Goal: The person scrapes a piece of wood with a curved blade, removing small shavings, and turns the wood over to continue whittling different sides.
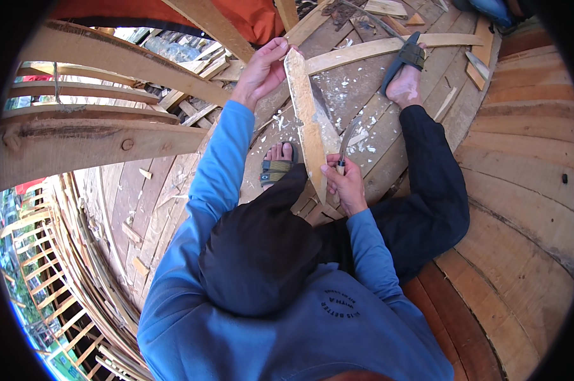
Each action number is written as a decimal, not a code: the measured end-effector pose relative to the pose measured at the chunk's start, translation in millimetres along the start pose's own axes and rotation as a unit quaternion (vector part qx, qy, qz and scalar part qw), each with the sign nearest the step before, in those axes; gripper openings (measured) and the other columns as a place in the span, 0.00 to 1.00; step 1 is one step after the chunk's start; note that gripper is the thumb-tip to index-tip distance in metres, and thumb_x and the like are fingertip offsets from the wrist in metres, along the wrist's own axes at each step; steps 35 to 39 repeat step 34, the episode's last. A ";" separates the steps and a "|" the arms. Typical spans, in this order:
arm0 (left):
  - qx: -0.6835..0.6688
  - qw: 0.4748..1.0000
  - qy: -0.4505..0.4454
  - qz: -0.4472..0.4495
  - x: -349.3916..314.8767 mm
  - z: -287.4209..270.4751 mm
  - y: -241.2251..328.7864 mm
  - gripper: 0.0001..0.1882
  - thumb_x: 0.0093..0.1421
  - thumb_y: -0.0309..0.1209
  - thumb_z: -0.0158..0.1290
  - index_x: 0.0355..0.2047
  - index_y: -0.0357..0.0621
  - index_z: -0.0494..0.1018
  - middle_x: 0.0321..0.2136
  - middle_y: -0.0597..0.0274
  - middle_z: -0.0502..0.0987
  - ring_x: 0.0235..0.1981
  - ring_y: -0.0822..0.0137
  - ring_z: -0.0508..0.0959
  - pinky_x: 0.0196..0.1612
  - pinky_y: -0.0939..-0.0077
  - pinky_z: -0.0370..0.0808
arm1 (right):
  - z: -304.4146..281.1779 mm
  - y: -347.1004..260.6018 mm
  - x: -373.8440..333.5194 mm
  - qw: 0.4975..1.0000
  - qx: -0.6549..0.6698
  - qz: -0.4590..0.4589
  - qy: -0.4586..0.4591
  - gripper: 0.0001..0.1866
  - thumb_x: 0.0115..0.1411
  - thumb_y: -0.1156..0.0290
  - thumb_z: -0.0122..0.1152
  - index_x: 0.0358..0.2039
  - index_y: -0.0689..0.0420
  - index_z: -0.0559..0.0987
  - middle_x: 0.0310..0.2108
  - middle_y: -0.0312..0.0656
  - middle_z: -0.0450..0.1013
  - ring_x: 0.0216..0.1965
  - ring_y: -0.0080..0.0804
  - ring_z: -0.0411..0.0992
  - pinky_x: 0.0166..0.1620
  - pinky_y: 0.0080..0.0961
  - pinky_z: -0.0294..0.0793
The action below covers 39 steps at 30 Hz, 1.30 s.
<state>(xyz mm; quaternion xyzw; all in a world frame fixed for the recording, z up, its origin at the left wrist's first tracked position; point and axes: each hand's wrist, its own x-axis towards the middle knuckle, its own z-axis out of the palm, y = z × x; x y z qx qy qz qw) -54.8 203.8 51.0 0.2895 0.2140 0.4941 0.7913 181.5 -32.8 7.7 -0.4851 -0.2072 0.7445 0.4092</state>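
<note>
My left hand [265, 71] pinches the upper end of a long wooden piece [310, 127] that tapers to a point at its lower end. The piece is held up in front of me, with a rough, pale face. Near its lower part, my right hand [348, 185] is closed round the wooden handle of a knife [345, 145]. The slim, slightly curved blade points away from me, beside the wood. My right thumb and fingertips are at the edge of the wooden piece; whether they press on it I cannot tell.
Pale shavings [357, 95] litter the plank floor [388, 143] between two sandalled feet. A curved slat [376, 52] lies across the far side. Heavy wooden ribs [103, 146] stand on the left, above bundled thin strips [87, 235]. A curved plank wall [522, 165] rises on the right.
</note>
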 end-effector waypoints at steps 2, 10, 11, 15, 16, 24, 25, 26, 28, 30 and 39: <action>0.007 1.000 -0.021 0.012 -2.5 -0.5 -0.5 0.09 0.68 0.32 0.53 0.45 0.41 0.72 0.42 0.57 0.79 0.47 0.61 0.80 0.54 0.67 0.78 | 1.7 -3.4 -2.0 1.000 -0.008 -0.001 -0.004 0.13 0.59 0.77 0.66 0.43 0.59 0.74 0.28 0.30 0.68 0.16 0.14 0.61 0.19 0.17 0.61; 0.018 0.994 -0.097 -0.041 -10.4 -2.9 4.0 0.22 0.70 0.37 0.50 0.56 0.30 0.69 0.49 0.48 0.77 0.51 0.57 0.79 0.57 0.64 0.76 | 4.5 -7.2 -6.7 0.999 -0.017 0.001 -0.043 0.13 0.59 0.78 0.66 0.43 0.58 0.73 0.27 0.29 0.67 0.17 0.13 0.60 0.20 0.16 0.61; 0.015 0.994 -0.105 -0.038 -12.1 -2.5 4.2 0.23 0.70 0.38 0.50 0.55 0.30 0.69 0.50 0.48 0.77 0.51 0.56 0.79 0.57 0.64 0.76 | 5.7 -8.5 -7.0 0.999 -0.014 0.001 -0.043 0.13 0.59 0.78 0.66 0.43 0.58 0.73 0.27 0.29 0.67 0.17 0.13 0.60 0.20 0.16 0.61; -0.005 0.991 -0.128 -0.025 -16.6 6.6 6.2 0.23 0.69 0.39 0.52 0.54 0.30 0.70 0.50 0.46 0.77 0.51 0.54 0.79 0.58 0.62 0.75 | 5.7 -10.7 -8.3 0.999 0.003 0.006 -0.039 0.13 0.59 0.77 0.66 0.42 0.58 0.73 0.28 0.29 0.67 0.17 0.13 0.60 0.20 0.16 0.61; 0.003 0.993 -0.120 -0.023 -17.0 5.9 7.2 0.22 0.68 0.39 0.52 0.53 0.30 0.71 0.49 0.46 0.77 0.51 0.54 0.79 0.57 0.62 0.76 | 5.7 -10.9 -8.3 0.999 0.008 0.008 -0.039 0.13 0.59 0.77 0.66 0.43 0.58 0.73 0.29 0.29 0.67 0.17 0.13 0.60 0.20 0.16 0.61; -0.012 0.998 -0.066 0.012 -14.6 -10.1 0.9 0.13 0.68 0.36 0.54 0.42 0.36 0.75 0.41 0.53 0.81 0.47 0.56 0.82 0.54 0.63 0.78 | 6.5 -3.9 -7.3 0.999 -0.012 0.010 -0.036 0.12 0.58 0.76 0.67 0.40 0.58 0.74 0.23 0.29 0.67 0.15 0.13 0.60 0.19 0.16 0.60; -0.011 0.998 -0.064 0.012 -14.2 -9.8 0.4 0.13 0.68 0.35 0.54 0.42 0.37 0.75 0.41 0.53 0.81 0.47 0.56 0.82 0.54 0.63 0.78 | 6.3 -2.1 -6.8 0.999 -0.015 0.006 -0.035 0.12 0.58 0.76 0.67 0.40 0.59 0.74 0.22 0.29 0.66 0.14 0.13 0.60 0.18 0.16 0.60; -0.009 0.998 -0.061 0.011 -13.9 -9.6 0.0 0.12 0.68 0.35 0.54 0.42 0.37 0.75 0.41 0.53 0.81 0.47 0.57 0.81 0.54 0.63 0.78 | 6.3 -1.3 -6.4 0.999 -0.016 0.001 -0.028 0.12 0.58 0.76 0.67 0.40 0.59 0.74 0.21 0.29 0.66 0.14 0.14 0.61 0.18 0.16 0.60; -0.011 0.998 -0.057 0.018 -14.1 -11.1 -2.3 0.11 0.68 0.34 0.54 0.42 0.38 0.75 0.41 0.54 0.81 0.47 0.57 0.81 0.54 0.63 0.78 | 6.3 0.5 -6.3 1.000 -0.020 -0.006 -0.013 0.12 0.58 0.76 0.68 0.40 0.60 0.74 0.21 0.29 0.67 0.14 0.14 0.61 0.18 0.16 0.60; -0.017 0.998 -0.056 0.031 -14.0 -12.9 -4.8 0.10 0.68 0.33 0.54 0.42 0.38 0.75 0.41 0.54 0.81 0.47 0.57 0.81 0.55 0.62 0.79 | 6.0 -1.3 -6.7 1.000 -0.027 0.002 -0.016 0.12 0.59 0.77 0.67 0.41 0.58 0.74 0.23 0.29 0.66 0.16 0.14 0.60 0.19 0.17 0.60; -0.015 0.998 -0.036 0.051 -15.4 -16.5 -8.2 0.09 0.68 0.32 0.54 0.43 0.39 0.75 0.41 0.54 0.81 0.48 0.57 0.81 0.56 0.60 0.78 | 6.5 -2.9 -7.9 1.000 -0.021 0.014 -0.015 0.12 0.59 0.77 0.67 0.41 0.57 0.73 0.24 0.28 0.66 0.17 0.13 0.60 0.20 0.17 0.61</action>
